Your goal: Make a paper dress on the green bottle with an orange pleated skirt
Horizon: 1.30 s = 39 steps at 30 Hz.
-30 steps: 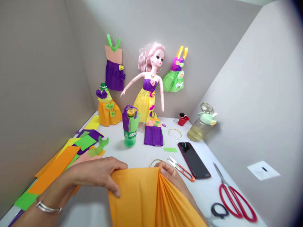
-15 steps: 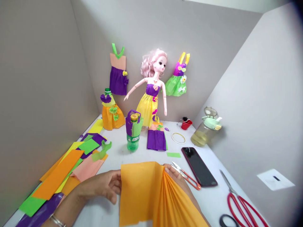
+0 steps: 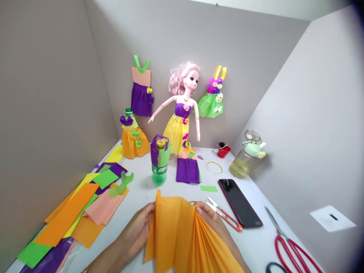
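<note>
Head view: holding the orange cloth [image 3: 167, 235] between both hands, low in the middle, in front of the bare part of the tabletop [image 3: 182, 189]. Pinching the left edge with the left grip [image 3: 140, 227], with fingertips partly hidden behind the folds, and clasping the bunched upper edge with the right grip [image 3: 212, 214], probably for not letting the pleats open. Having the snips [image 3: 227, 215] and the phone [image 3: 240, 203] lying on the right side, perhaps for easy reaching, and the coloured sheets [image 3: 68, 214] spreading on the left, apparently for not crowding the middle. Looking smooth and plain at left, with one small corner standing up; at right, fanning downward into many narrow pleats. Running out of view at the bottom, so not showing the whole lower edge.
</note>
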Tool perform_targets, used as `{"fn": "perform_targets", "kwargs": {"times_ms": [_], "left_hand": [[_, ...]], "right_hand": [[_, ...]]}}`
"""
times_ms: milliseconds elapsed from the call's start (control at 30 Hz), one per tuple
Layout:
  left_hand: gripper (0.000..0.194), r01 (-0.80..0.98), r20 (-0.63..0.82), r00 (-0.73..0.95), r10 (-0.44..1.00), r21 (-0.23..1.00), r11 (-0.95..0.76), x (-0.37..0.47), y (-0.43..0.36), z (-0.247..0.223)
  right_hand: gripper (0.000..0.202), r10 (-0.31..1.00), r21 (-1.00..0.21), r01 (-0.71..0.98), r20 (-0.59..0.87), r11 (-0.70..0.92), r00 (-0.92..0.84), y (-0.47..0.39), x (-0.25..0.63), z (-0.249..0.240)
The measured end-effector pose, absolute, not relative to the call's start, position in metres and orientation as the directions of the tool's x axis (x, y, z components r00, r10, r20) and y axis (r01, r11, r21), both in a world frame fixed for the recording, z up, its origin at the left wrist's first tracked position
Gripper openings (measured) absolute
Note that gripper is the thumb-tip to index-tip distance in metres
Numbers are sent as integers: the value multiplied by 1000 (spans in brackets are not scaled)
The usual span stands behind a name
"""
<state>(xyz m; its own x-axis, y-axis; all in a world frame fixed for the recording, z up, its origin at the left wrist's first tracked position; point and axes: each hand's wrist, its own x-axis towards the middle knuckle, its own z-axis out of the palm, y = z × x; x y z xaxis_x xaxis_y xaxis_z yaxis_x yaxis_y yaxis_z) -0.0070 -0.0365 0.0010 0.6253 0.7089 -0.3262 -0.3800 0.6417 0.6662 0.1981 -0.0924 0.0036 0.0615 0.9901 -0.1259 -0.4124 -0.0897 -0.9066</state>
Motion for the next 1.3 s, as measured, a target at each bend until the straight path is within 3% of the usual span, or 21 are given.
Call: {"fn": "perform_targets", "kwargs": {"times_ms": [167, 300, 600, 733, 967, 1133, 1300], "left_hand": [[54, -323, -222, 734, 642, 718, 617, -12, -43, 29], [46, -264, -229, 734, 639, 771, 580, -12, -49, 36], [22, -301, -386, 475, 791, 773, 558, -2, -60, 20], [25, -379, -429, 361, 828, 744, 550, 10, -64, 23], [58, -229, -361, 533, 765, 809, 541, 15, -62, 31], [37, -194, -311, 532, 788, 860, 471, 16, -63, 32], [37, -224, -313, 492, 813, 857, 465, 15, -64, 34]], "right_hand": [[21, 977, -799, -570, -211, -193, -34, -94, 197, 14], [24, 978, -820, -542, -209, -184, -16, -94, 196, 12], [26, 981, -921, -375, -161, -108, 113, -100, 187, 24], [24, 979, -935, -345, -141, -83, 147, -102, 181, 25], [25, 975, -924, -368, -166, -102, 147, -105, 178, 29], [26, 976, -940, -329, -149, -91, 158, -104, 178, 31], [26, 977, -943, -314, -163, -112, 141, -104, 178, 32]]}}
